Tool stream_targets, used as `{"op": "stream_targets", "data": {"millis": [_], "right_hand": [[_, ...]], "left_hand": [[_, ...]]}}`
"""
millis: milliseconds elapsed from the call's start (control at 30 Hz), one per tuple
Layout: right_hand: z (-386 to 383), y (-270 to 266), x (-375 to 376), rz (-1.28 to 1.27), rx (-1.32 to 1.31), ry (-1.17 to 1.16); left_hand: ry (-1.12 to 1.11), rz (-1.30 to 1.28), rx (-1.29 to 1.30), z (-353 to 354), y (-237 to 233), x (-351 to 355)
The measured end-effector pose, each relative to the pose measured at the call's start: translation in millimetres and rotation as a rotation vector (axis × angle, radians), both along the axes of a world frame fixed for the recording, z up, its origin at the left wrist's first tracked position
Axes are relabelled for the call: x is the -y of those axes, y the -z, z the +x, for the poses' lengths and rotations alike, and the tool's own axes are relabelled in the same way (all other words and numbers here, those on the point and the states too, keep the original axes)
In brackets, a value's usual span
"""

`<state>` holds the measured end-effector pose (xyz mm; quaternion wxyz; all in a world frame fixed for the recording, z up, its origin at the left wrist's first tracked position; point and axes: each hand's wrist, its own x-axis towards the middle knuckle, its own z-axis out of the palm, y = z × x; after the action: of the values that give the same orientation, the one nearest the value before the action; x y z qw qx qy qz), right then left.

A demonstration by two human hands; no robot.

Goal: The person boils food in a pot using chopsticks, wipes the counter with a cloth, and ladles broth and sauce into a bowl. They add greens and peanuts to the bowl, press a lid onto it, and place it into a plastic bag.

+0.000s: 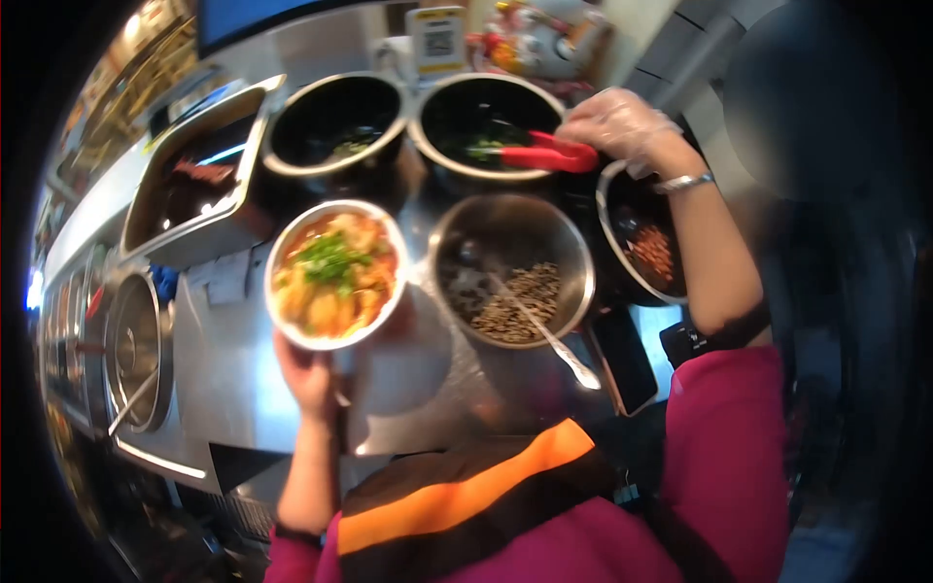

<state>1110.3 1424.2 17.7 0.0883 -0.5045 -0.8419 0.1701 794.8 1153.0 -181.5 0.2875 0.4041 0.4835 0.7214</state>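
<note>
One round white bowl (335, 343) of greens-topped food (335, 277) rests in the left hand (307, 374) over a silver metal counter (233, 360), while the clear-gloved right hand (620, 124) grips red tongs (549, 157) over a black, pale-rimmed pot (491, 176). Remotely, I see a round steel basin (571, 243) between white bowl and black phone (624, 361), its silver spoon (546, 332) jutting over the near side.

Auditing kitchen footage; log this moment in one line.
left hand: holding food bowl; right hand: gloved, holding red tongs; tongs: over pot with greens
</note>
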Motion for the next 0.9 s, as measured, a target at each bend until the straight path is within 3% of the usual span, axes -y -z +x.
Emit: {"op": "stream_targets", "data": {"millis": [67, 133, 200, 267, 400, 467, 667, 733, 800, 867, 900], "right_hand": [[48.4, -25.6, 26.4, -0.036, 0.178, 0.265], [129.7, 20.8, 16.4, -0.105, 0.164, -0.117], [107.0, 22.6, 78.7, -0.115, 0.354, 0.372], [114.4, 58.2, 77.0, -0.294, 0.339, 0.294], [116.7, 81.0, 67.9, -0.317, 0.385, 0.274], [114.0, 62.6, 71.2, -0.229, 0.537, 0.169], [124.1, 65.8, 79.1, 0.105, 0.390, 0.364], [116.5, 63.3, 82.6, -0.081, 0.301, 0.309], [123.9, 72.8, 78.6, -0.066, 0.184, 0.219], [129.4, 75.3, 69.4, -0.175, 0.192, -0.052], [138.9, 82.5, 60.8, -0.068, 0.348, -0.210]], "left_hand": [[0.021, 0.019, 0.002, 1.5, -4.9, -1.3], [-0.033, -0.070, -0.079, 0.1, -6.8, 1.2], [-0.057, -0.079, -0.123, 1.1, -9.9, 1.7], [-0.068, -0.094, -0.162, 4.4, -14.6, 0.8], [-0.076, -0.124, -0.236, 1.8, -11.7, 4.2], [-0.068, -0.100, -0.259, 4.6, -16.1, 1.2], [-0.103, -0.137, -0.231, 10.9, -20.8, 2.0], [-0.093, -0.113, -0.204, 9.0, -18.0, 2.1], [-0.078, -0.123, -0.196, 7.2, -16.9, 3.2], [-0.082, -0.108, -0.214, 4.3, -15.5, 3.4], [-0.065, -0.100, -0.185, 5.8, -16.8, 3.2]]}}
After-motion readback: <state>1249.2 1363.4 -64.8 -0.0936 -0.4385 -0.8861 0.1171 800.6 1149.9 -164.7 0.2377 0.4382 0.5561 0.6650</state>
